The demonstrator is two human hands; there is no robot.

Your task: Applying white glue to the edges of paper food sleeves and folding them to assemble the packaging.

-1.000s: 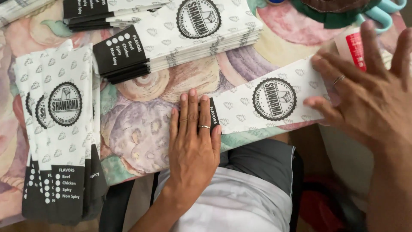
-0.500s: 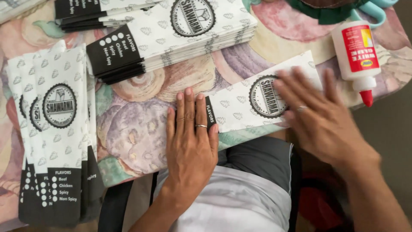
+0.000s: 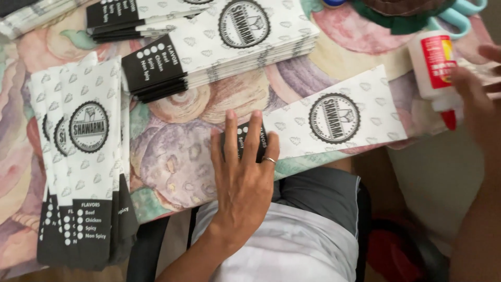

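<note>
While our left hand [image 3: 242,175] lies flat, fingers spread, pinning the black end of the long white printed paper sleeve [image 3: 334,121] at the table's near edge, our right hand [image 3: 477,91] reaches the white glue bottle with red label [image 3: 434,62]; grip unclear. 2 sleeve stacks [image 3: 83,156] [image 3: 219,44] crowd left and top, floral tablecloth [image 3: 172,156] free between.

1. We see the left hand [image 3: 242,175] lying flat over the black end of the paper sleeve [image 3: 334,121], so the print there is mostly hidden.
2. The right hand [image 3: 477,96] is blurred and cut off by the right edge; we cannot tell whether it touches the glue bottle [image 3: 436,65].
3. The scissors [image 3: 459,13] are cut off by the top edge.
4. The left stack of sleeves [image 3: 86,156] overlaps, hiding the lower sheets.
</note>
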